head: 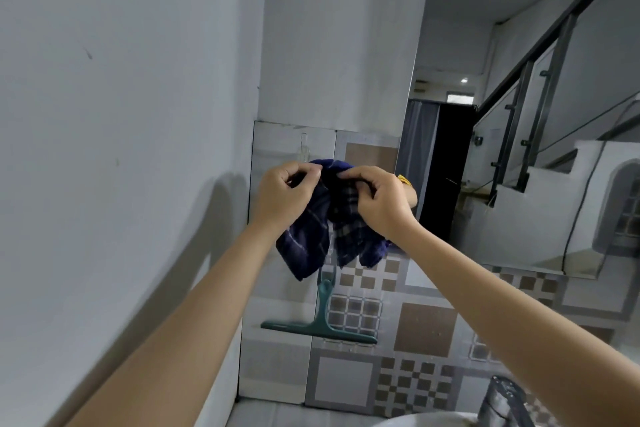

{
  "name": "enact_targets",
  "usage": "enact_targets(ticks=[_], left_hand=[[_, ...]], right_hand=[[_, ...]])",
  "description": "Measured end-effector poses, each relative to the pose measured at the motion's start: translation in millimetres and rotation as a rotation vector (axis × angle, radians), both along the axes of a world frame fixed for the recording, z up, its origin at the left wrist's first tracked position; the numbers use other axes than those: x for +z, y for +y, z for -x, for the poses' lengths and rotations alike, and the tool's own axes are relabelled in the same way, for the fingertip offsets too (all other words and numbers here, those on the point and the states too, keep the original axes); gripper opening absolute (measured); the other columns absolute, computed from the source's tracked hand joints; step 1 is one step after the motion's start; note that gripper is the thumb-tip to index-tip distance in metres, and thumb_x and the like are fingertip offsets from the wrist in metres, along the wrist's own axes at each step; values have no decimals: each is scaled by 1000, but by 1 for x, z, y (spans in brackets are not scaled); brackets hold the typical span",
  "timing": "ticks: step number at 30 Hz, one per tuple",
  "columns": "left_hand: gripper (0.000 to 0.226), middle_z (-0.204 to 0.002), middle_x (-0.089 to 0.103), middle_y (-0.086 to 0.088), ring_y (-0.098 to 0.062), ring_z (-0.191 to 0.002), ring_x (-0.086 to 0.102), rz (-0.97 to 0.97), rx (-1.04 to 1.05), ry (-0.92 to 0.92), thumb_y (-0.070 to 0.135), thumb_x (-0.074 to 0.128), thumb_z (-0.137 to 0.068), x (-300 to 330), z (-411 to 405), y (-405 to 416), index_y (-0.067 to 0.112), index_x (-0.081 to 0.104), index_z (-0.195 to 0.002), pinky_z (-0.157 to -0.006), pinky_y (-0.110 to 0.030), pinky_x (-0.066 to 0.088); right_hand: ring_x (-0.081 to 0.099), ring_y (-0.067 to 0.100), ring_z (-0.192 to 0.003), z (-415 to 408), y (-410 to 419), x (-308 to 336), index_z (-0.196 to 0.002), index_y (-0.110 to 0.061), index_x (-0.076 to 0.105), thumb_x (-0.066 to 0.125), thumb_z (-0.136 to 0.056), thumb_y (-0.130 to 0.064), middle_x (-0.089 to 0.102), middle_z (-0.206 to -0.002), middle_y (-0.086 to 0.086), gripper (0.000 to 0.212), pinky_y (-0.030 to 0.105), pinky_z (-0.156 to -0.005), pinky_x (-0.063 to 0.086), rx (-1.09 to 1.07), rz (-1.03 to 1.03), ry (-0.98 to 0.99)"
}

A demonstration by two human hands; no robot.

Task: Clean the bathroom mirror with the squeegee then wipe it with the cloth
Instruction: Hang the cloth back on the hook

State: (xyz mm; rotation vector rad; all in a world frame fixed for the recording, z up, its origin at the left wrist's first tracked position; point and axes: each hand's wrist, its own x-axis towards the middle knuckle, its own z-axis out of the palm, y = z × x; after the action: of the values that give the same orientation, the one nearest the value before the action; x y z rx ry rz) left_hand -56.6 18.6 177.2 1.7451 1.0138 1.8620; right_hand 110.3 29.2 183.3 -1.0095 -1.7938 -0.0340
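Note:
A dark blue checked cloth hangs between my two hands in front of the tiled wall. My left hand pinches its upper left edge and my right hand pinches its upper right edge, both at about the same height. Directly below the cloth a teal squeegee hangs on the tiles with its blade at the bottom; its handle top is hidden behind the cloth. The mirror fills the right side and reflects a staircase and a dark doorway.
A clear plastic hook is stuck on the tiles just above my hands. A plain white wall stands close on the left. A chrome tap and the white basin rim show at the bottom right.

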Motion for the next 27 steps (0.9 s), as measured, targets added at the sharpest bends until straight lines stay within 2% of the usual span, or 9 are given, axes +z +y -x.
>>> enact_targets(ticks=[2,4,9,12,14,16,20,24,27], left_hand=[[16,-94,72,7,-4,-88,66,-61,89,71,22,65,-85,2,5,4,18,74,-98,-80,-15,51],[23,-101,72,5,-6,-93,65,-93,190,92,24,68,-83,4,9,12,18,72,-105,-84,-17,50],[31,-106,68,-1,-14,-95,61,-153,441,131,28,64,-85,23,18,33,21,66,-115,-81,-21,43],[33,-108,67,-5,-18,-97,62,-145,456,188,22,63,-86,34,25,49,19,65,-119,-83,-24,46],[35,-111,67,-7,-21,-102,60,-115,428,211,17,63,-85,35,26,58,17,64,-121,-91,-28,47],[37,-114,66,-8,-22,-107,58,-95,402,223,12,63,-85,30,25,63,16,62,-122,-93,-26,44],[39,-120,66,-6,-20,-111,58,-67,369,191,8,63,-84,25,23,68,14,62,-123,-91,-19,39],[37,-120,65,-5,-18,-110,58,-32,326,156,7,63,-85,27,23,66,13,62,-121,-89,-20,40],[35,-120,63,-3,-15,-110,56,14,285,132,8,62,-86,20,23,63,14,61,-120,-83,-15,37]], right_hand=[[61,18,-101,5,8,8,-112,-14,68,46,-89,5,68,-108,4,37,17,-89,46,19,-43,-70],[60,19,-100,13,15,17,-116,-13,66,47,-90,0,67,-109,8,35,17,-85,46,37,-84,-127],[65,19,-92,36,40,49,-121,-27,61,57,-92,-35,64,-105,5,31,39,-81,56,60,-148,-244],[64,21,-91,43,59,65,-120,-33,56,56,-90,-38,67,-102,2,31,44,-76,56,11,-140,-308],[65,20,-94,43,67,68,-119,-32,55,56,-90,-35,70,-104,-2,29,44,-77,56,16,-99,-311],[65,18,-98,42,74,64,-119,-29,56,58,-91,-31,70,-108,-6,28,43,-82,55,54,-48,-259],[62,17,-102,44,79,62,-118,-23,58,60,-92,-26,65,-110,-7,26,35,-87,52,136,51,-171],[59,14,-102,44,78,69,-116,-18,61,61,-92,-23,64,-114,-3,24,23,-83,44,165,134,-135],[56,12,-100,49,72,62,-117,-17,60,60,-93,-27,61,-113,-3,26,22,-81,42,192,225,2]])
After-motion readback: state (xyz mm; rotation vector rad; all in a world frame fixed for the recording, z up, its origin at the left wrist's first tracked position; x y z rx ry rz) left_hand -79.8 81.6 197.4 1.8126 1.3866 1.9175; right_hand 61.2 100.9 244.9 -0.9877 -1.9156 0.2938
